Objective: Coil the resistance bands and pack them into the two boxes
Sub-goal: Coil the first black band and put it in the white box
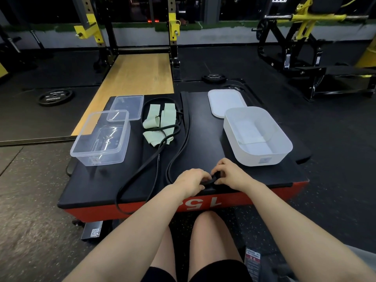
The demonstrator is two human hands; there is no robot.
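Hands meet at the near edge of the black platform (203, 127): our left hand (191, 179) and right hand (232, 176) both pinch one end of the black resistance band (184, 127) (its length trails away between the boxes). Green bands (158, 123) lie beside the clear box (101, 139); the white box (257, 137) sits right.

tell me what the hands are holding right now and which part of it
Both hands, left and right, pinch the near end of the long black rubber resistance band, where its first small coil starts at the platform's front edge.
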